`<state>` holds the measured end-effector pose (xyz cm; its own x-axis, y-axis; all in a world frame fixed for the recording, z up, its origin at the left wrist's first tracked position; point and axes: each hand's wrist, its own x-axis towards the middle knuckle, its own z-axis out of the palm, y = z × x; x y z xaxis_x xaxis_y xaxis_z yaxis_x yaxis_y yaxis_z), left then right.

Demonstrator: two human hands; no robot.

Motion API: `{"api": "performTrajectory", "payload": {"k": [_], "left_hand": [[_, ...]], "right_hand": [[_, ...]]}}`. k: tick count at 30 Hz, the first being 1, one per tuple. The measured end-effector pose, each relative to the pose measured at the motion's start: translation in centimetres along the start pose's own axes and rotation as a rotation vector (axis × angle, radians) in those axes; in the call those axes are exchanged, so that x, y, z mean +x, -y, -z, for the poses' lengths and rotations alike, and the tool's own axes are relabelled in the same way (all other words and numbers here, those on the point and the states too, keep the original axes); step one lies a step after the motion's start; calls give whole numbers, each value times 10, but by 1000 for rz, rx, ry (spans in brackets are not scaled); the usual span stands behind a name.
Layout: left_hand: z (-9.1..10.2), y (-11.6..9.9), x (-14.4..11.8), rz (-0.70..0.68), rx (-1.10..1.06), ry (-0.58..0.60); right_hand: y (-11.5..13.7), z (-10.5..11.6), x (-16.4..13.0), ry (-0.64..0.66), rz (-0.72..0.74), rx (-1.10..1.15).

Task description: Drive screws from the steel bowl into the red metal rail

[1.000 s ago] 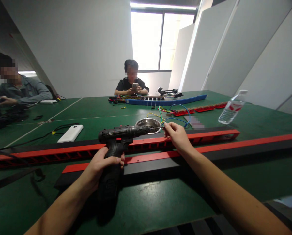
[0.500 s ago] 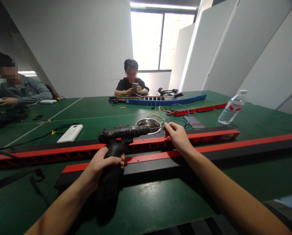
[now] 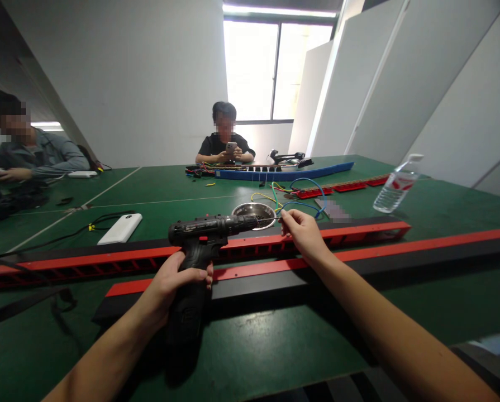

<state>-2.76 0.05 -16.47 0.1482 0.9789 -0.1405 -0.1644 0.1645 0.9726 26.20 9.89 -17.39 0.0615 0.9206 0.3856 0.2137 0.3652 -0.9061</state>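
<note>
Left grip (image 3: 172, 282) is clamped round the black drill (image 3: 203, 227), centre-left; right grip (image 3: 303, 230) pinches its bit (image 3: 268, 218) — metal bowl (image 3: 242, 209) just beyond, partly hidden, two red-and-black bars (image 3: 253, 271) crossing mid-frame, bottle (image 3: 398, 185) at right.

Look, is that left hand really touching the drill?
Touching. The head view shows it plainly: the left hand is wrapped around the handle of the black drill.

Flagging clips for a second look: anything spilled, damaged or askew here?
Nothing looks spilled or damaged. The bottle appears to lean, probably lens distortion, since the wall panels slant too. Loose coloured wires loop untidily just beyond the metal bowl.
</note>
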Motion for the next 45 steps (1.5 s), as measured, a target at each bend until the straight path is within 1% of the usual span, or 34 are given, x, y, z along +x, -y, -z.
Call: {"api": "performTrajectory", "payload": {"k": [4,9,14,24,36,45], "left_hand": [[0,-1,-1,6,0,-13],[-2,-3,-2,-4,1,2],[-2,-3,-1,19,-13,-25],[-1,-2,1,-8,9,-3],[-3,-3,0,12,-4,-30],[-3,-4,-2,13,-7,-14]], "right_hand": [[0,0,0,0,-7,4],[1,0,0,-2,-12,13],[2,0,0,-1,-13,5],[-1,-1,0,-1,-9,13],[-2,-1,1,-4,-4,18],[-1,0,0,-1,-7,14]]}}
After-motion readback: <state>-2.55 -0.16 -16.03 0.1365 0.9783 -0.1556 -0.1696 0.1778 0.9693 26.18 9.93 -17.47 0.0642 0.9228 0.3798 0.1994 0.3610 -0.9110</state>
